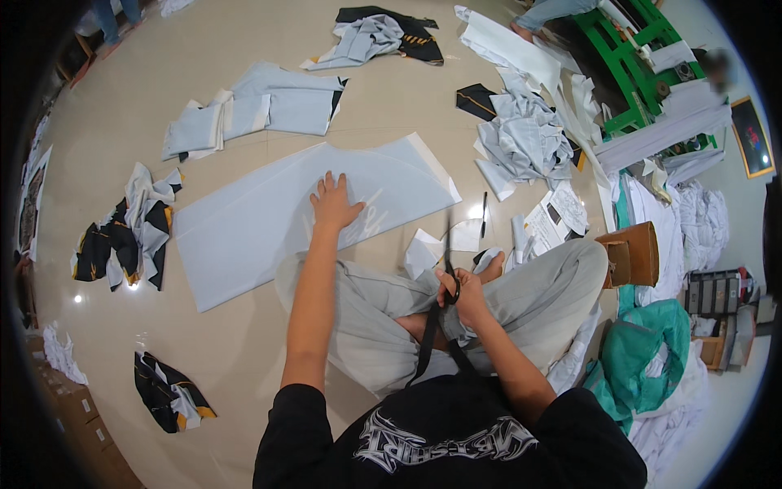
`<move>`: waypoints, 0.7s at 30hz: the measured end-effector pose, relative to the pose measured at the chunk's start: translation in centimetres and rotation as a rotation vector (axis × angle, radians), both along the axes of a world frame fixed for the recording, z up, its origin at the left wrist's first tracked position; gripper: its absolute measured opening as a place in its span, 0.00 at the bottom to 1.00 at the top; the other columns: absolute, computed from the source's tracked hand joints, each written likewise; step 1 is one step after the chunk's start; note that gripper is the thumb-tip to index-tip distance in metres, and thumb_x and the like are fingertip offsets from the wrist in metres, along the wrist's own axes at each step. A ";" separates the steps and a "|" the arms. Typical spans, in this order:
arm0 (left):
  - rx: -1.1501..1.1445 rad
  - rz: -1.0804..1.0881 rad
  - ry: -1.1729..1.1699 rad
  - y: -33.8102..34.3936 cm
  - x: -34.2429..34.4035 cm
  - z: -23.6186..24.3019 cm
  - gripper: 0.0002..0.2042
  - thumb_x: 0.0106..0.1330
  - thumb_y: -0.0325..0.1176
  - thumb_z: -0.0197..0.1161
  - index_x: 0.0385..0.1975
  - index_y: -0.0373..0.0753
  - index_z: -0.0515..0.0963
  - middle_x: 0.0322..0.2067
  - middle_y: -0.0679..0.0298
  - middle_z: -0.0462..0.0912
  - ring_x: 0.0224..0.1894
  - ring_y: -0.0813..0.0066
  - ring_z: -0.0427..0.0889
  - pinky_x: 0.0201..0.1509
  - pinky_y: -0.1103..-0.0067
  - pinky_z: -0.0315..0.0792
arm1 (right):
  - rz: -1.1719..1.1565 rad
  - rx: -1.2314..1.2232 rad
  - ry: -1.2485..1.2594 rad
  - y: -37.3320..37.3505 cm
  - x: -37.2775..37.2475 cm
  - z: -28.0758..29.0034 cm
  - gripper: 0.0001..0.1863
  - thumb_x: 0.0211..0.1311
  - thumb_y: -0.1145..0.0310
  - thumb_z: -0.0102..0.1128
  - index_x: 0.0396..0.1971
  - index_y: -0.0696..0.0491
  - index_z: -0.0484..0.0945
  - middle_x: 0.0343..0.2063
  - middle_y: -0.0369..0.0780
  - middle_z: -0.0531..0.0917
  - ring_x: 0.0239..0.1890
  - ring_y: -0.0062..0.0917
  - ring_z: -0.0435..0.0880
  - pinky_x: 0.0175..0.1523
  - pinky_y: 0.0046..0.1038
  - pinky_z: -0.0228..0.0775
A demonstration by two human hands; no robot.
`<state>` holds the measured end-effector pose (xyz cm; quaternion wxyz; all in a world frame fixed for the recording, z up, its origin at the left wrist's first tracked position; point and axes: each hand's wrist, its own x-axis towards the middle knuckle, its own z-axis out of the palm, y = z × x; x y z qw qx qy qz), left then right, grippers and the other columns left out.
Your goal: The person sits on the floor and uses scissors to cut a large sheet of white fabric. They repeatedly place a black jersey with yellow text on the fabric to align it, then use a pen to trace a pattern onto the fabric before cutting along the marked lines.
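A large flat piece of light grey-blue fabric [252,216] lies on the floor before my crossed legs, with pale lines drawn across it. My left hand [332,202] rests on its middle, palm down and fingers spread. Above my right leg, my right hand [461,297] is closed round the black handles of a pair of scissors [449,257]. Their blades point up and away, beside the fabric's right end and apart from it. A dark strap [424,350] hangs below the right hand. White paper pieces [423,251] and a black pen [485,213] lie nearby.
Folded grey pieces [281,102] lie beyond the fabric, a crumpled grey heap [525,138] to the right. Black-and-grey scraps [130,232] sit at left. A cardboard box [631,254] and a green sack [643,359] stand at my right. A green metal frame [631,65] is farther back.
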<state>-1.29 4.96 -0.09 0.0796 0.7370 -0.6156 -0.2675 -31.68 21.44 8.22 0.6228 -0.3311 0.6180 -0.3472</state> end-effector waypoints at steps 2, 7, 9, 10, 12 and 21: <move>0.058 -0.014 0.000 -0.9 -0.9 0.8 0.54 0.52 0.53 0.78 0.77 0.45 0.55 0.79 0.47 0.44 0.80 0.39 0.43 0.75 0.38 0.46 | 0.057 0.151 0.017 -0.8 0.4 -0.6 0.21 0.65 0.52 0.72 0.29 0.52 0.72 0.20 0.36 0.78 0.18 0.25 0.78 0.27 0.28 0.71; 0.175 -0.033 -0.101 -1.5 -1.8 0.8 0.69 0.37 0.57 0.85 0.81 0.53 0.44 0.81 0.51 0.34 0.81 0.36 0.33 0.72 0.28 0.39 | 0.056 0.510 -0.136 -2.8 1.5 -1.0 0.27 0.65 0.42 0.68 0.31 0.54 0.74 0.21 0.37 0.77 0.21 0.28 0.79 0.28 0.31 0.72; 0.202 -0.018 -0.110 -1.5 -1.4 0.5 0.70 0.37 0.55 0.86 0.81 0.53 0.43 0.81 0.51 0.32 0.80 0.36 0.32 0.71 0.27 0.39 | 0.137 0.519 -0.102 -3.5 2.1 -1.1 0.29 0.64 0.39 0.67 0.30 0.54 0.73 0.21 0.37 0.77 0.22 0.29 0.80 0.29 0.33 0.73; 0.214 -0.008 -0.116 -1.4 -1.3 0.4 0.70 0.36 0.54 0.87 0.81 0.53 0.43 0.81 0.52 0.31 0.80 0.35 0.32 0.71 0.26 0.38 | 0.115 0.501 -0.084 -3.9 2.4 -1.1 0.29 0.64 0.39 0.67 0.30 0.54 0.73 0.21 0.37 0.77 0.21 0.29 0.79 0.28 0.33 0.73; 0.254 0.013 -0.103 -1.5 -1.3 0.2 0.70 0.36 0.52 0.87 0.81 0.54 0.43 0.81 0.52 0.31 0.80 0.36 0.31 0.71 0.26 0.38 | 0.071 0.459 -0.050 -4.7 3.3 -1.3 0.29 0.63 0.39 0.69 0.30 0.54 0.73 0.21 0.37 0.76 0.20 0.28 0.79 0.27 0.32 0.72; 0.267 0.042 -0.063 -1.5 -1.5 -0.3 0.70 0.37 0.46 0.88 0.81 0.54 0.43 0.81 0.53 0.30 0.81 0.37 0.30 0.69 0.25 0.39 | 0.066 0.331 0.067 -5.9 3.9 -4.2 0.25 0.65 0.45 0.70 0.29 0.53 0.72 0.17 0.36 0.76 0.16 0.26 0.78 0.22 0.29 0.70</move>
